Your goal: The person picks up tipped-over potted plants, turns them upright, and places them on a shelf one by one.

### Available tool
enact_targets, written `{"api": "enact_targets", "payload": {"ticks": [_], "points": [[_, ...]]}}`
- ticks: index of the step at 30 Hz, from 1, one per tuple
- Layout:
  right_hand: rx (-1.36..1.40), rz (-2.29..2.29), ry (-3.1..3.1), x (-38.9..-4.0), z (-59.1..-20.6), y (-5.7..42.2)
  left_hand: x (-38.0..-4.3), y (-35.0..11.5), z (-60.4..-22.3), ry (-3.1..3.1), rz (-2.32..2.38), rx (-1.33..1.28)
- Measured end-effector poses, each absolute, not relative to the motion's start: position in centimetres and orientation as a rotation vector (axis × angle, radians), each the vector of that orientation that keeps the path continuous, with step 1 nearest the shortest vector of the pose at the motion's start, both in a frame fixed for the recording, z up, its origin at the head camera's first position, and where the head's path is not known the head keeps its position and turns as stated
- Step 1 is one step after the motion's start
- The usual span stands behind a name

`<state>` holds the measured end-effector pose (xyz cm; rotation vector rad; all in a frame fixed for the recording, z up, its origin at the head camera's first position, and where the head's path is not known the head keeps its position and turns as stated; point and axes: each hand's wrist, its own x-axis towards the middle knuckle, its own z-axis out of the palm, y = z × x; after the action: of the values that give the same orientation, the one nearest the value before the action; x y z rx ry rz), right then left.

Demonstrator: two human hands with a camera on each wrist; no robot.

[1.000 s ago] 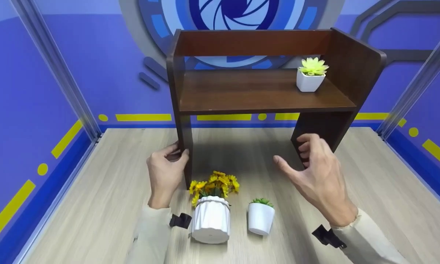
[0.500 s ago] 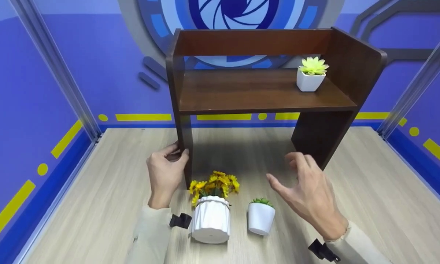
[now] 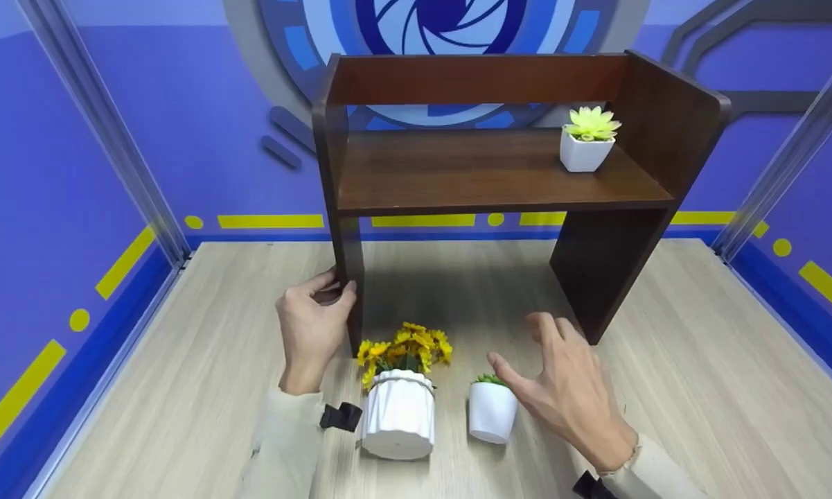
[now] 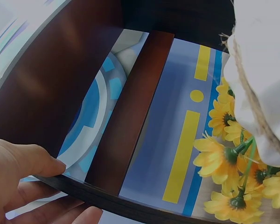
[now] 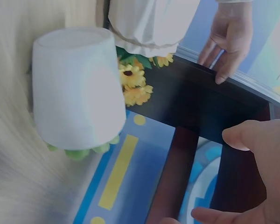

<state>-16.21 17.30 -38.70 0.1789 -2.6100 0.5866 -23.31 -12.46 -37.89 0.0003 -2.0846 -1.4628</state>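
Observation:
A dark brown wooden shelf stands on the table. My left hand pinches its left side panel, thumb on the front and fingers behind; the left wrist view shows the thumb on that edge. My right hand, fingers spread and slightly bent, hovers by a small white pot with a green succulent, seen large in the right wrist view. It holds nothing. Left of that pot is a white fluted pot of yellow flowers. Both pots appear to lie on their sides, bases towards me.
On the shelf's upper board, at the right, stands a square white pot with a pale green succulent. Blue panels with metal posts bound the wood-grain table at the sides and back.
My right hand has moved from beside the shelf's right panel back towards me and left, down to the small succulent pot. The left hand keeps its grip; the shelf and pots stay put.

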Motion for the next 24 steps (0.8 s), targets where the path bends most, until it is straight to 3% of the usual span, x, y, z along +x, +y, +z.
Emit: {"api": "enact_targets", "payload": {"ticks": [24], "points": [[0.043,0.626,-2.896,-15.8,-42.5,16.1,-23.3,-12.5,-38.0,-2.083,-1.474,0.000]]}}
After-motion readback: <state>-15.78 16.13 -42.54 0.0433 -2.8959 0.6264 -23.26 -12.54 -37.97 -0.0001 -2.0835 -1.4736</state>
